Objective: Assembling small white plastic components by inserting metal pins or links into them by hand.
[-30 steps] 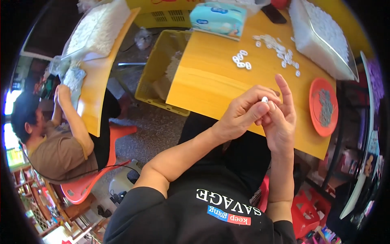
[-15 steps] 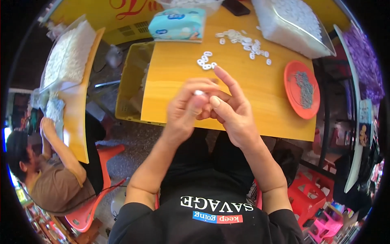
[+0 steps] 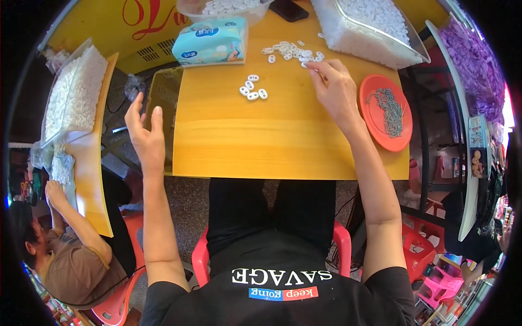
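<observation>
1. The scattered white pieces [image 3: 291, 51] lie at the table's twelve o'clock; the right hand [image 3: 337, 89] pinches one at the heap's edge.
2. Half a second ago both hands met mid-table; now they are well apart.
3. The left hand [image 3: 145, 133] hangs open and empty past the yellow table [image 3: 283, 146]'s nine o'clock edge.
4. The orange plate [image 3: 375, 133] sits at three o'clock; the near half is bare wood.

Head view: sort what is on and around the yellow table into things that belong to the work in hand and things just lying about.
In use:
- right hand, reaching into the loose white pieces
- four white pieces set apart
- clear bag of white pieces
- orange plate with small metal parts
- left hand, open over the crate beside the table

Lying about:
- tissue pack
- dark phone
</observation>
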Demonstrator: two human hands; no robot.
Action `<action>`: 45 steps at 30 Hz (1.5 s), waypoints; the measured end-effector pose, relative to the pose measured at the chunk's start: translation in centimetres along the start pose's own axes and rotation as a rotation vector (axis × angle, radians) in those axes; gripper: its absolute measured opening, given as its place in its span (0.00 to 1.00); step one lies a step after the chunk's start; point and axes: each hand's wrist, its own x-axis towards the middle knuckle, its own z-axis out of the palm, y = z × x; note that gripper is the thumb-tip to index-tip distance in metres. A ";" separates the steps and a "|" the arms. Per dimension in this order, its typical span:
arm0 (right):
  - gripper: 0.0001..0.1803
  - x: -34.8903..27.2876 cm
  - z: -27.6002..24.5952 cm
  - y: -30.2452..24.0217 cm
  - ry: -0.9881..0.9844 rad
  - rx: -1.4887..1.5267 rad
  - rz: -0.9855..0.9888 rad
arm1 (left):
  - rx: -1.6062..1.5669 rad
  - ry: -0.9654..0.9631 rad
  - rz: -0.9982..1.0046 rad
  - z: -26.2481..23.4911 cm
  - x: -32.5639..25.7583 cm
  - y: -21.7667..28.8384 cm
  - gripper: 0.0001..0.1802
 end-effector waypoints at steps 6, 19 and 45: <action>0.06 2.3 2.6 -0.2 0.028 -0.129 -0.137 | -0.293 -0.087 0.120 2.2 -3.1 7.8 0.21; 0.05 2.1 1.8 -1.2 -0.063 -0.111 -0.172 | -0.512 -0.377 0.069 6.1 -7.1 11.5 0.15; 0.13 -3.1 -2.6 -5.2 -0.293 1.512 0.828 | -0.660 -0.400 0.058 8.3 -7.0 13.7 0.11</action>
